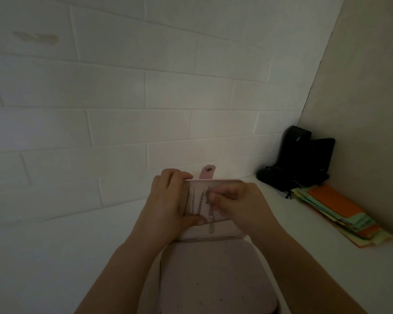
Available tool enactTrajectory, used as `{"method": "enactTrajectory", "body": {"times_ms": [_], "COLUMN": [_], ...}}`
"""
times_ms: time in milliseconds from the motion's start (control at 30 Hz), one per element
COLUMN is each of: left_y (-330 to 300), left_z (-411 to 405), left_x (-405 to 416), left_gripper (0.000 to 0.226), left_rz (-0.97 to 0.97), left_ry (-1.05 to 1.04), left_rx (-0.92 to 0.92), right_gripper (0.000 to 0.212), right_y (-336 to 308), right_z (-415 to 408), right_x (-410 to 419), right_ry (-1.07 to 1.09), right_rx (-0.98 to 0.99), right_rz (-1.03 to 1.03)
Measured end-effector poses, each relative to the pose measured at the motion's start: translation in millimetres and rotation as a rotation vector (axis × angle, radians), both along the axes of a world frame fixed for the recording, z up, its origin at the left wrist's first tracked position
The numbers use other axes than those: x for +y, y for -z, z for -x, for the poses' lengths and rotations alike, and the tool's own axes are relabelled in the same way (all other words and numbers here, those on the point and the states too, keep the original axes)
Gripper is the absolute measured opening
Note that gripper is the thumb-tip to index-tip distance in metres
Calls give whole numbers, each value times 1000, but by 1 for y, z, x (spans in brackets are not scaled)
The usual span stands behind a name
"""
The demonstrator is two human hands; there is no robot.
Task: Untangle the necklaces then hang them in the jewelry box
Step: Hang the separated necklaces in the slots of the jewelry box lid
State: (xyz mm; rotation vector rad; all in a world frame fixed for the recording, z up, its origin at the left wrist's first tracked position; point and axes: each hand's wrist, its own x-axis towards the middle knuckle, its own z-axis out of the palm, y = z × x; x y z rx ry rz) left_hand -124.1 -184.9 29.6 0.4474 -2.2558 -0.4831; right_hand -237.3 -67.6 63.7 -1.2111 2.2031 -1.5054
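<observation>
- A person works at a white desk (55,257) set against a white brick wall (123,109), with a pink jewelry box (210,277) open near the desk's front edge and its lid (213,234) standing upright toward the wall.
- The left hand (168,209) wraps the lid's left side, fingers curled over its top edge and thumb pressed on the inner face, steadying it.
- The right hand (234,205) has its fingertips bunched against the inside of the lid, apparently pinching a necklace (210,214) near its top, where a hook would sit; the dim light hides the exact contact.
- Thin chains (199,203) already hang in separate straight lines down the lid's inner face, so the untangling appears largely finished and the hanging well advanced.
- Whether any necklace remains loose on the desk or in the box cannot be told; the arms cover much of the box.
- A snap tab (207,173) rises above the lid.
- In the desk's far right corner sit dark objects (300,159) and a stack of coloured papers (336,214).
</observation>
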Motion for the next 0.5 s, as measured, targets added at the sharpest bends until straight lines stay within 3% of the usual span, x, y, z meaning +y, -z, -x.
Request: {"method": "enactTrajectory", "body": {"times_ms": [167, 267, 333, 500], "left_y": [0, -1, 0, 1], "left_z": [-1, -1, -1, -1], "left_x": [-1, -1, -2, -4], "left_gripper": [86, 88, 88, 86], "left_rz": [-16, -18, -17, -21], "left_ry": [19, 19, 19, 38], "left_rx": [-10, -20, -22, -4], "right_gripper": [7, 6, 11, 10], "right_y": [0, 1, 5, 13], "right_z": [1, 2, 2, 2], "right_x": [-7, -11, -10, 4], "right_ry": [-20, -29, -17, 7], "right_rx": [-362, -428, -343, 155], "right_rz": [197, 215, 196, -66]}}
